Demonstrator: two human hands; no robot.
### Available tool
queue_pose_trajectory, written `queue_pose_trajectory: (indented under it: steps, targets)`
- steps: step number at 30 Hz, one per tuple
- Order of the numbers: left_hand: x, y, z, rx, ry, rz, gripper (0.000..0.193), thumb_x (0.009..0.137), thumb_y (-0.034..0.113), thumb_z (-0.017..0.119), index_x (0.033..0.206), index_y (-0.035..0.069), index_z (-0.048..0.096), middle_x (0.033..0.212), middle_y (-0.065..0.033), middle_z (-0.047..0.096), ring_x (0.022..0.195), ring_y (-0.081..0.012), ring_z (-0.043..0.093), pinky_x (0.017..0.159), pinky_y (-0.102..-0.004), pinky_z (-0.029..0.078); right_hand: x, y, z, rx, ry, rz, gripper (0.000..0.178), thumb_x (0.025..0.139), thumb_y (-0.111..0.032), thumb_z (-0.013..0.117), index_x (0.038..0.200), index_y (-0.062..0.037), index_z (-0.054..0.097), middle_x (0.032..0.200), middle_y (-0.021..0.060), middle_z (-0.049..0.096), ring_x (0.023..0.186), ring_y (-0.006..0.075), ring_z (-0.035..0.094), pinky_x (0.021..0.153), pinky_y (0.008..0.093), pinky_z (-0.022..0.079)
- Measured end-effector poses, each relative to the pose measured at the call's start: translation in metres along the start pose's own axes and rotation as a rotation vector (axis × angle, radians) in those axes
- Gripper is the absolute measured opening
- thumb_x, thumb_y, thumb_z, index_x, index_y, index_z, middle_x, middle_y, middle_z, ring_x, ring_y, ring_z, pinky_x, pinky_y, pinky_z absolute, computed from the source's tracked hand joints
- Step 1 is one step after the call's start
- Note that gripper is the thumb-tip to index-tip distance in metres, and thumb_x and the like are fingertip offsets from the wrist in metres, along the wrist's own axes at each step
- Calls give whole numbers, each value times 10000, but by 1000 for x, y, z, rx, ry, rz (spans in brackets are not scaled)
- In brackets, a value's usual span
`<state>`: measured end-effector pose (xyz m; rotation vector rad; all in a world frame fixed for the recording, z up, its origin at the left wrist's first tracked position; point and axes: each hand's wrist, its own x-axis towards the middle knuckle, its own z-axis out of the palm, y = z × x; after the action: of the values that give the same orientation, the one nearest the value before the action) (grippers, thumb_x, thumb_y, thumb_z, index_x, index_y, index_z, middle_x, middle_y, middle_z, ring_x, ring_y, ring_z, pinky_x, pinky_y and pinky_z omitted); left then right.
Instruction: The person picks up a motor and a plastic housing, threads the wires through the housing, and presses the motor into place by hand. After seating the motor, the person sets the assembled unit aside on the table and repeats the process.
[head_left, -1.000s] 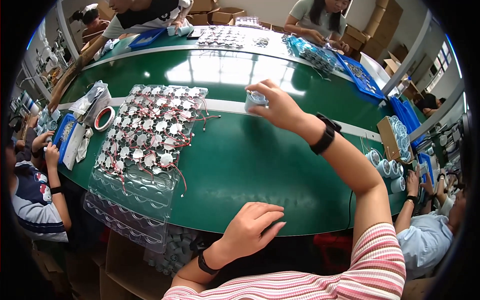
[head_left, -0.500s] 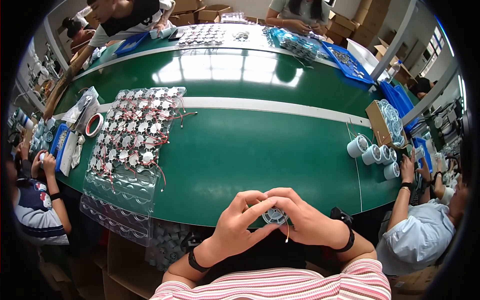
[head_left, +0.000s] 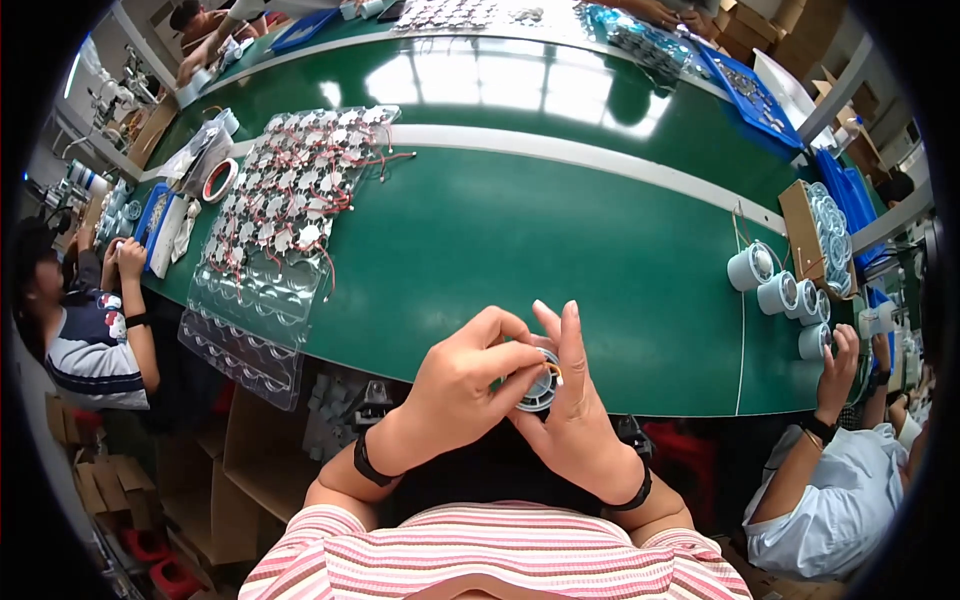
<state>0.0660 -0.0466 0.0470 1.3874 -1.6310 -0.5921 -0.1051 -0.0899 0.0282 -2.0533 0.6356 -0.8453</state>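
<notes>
A small round light-blue plastic housing (head_left: pixel 537 398) with spokes is held just past the table's near edge. My right hand (head_left: pixel 580 425) cradles it between thumb and palm, with two fingers stretched upward. My left hand (head_left: pixel 465 380) is closed, thumb and fingertips pinched together at the housing's face. A short yellowish wire (head_left: pixel 552 369) with a small white plug comes out beside those fingertips; my fingers partly cover where it enters.
To the left lies a clear plastic tray (head_left: pixel 255 300) carrying white-and-black parts with red wires (head_left: pixel 290 190). Light-blue cups (head_left: pixel 778 294) and a cardboard box (head_left: pixel 808 235) of round parts stand at the right, near a co-worker's hand (head_left: pixel 838 370). A tape roll (head_left: pixel 220 180) sits far left.
The view has tipped downward, so the table sits higher. My right fingers have uncurled and straightened, while my left fingertips have come onto the housing by the wire. The co-worker's right-side hand moved nearer the cups.
</notes>
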Motion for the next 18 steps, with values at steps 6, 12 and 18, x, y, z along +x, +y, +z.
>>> queue_pose_trajectory:
  steps: [6,12,18]
  targets:
    - [1,-11,18,-666,132,-246,117,978,66,704,1060,4,649,1009,-22,637,839,-57,632,671,-217,513,2,6,-9,-18,-15,-35,1126,799,39,802,1629,-9,43,1546,277,412,1275,402,573,1044,444,502]
    - [-2,-4,25,-750,131,-418,98,1017,79,658,1069,1,627,916,-5,659,763,-35,617,600,-195,494,-3,5,-20,-13,-46,-63,1054,790,43,802,1625,-28,163,1503,225,502,1308,390,566,1060,428,493]
    - [-3,1,29,-653,186,-549,78,1022,79,644,1023,4,623,812,-12,664,592,-32,578,510,-195,462,-9,10,-19,34,-53,-26,1032,776,51,807,1618,-38,217,1484,198,538,1309,370,574,1063,423,490]
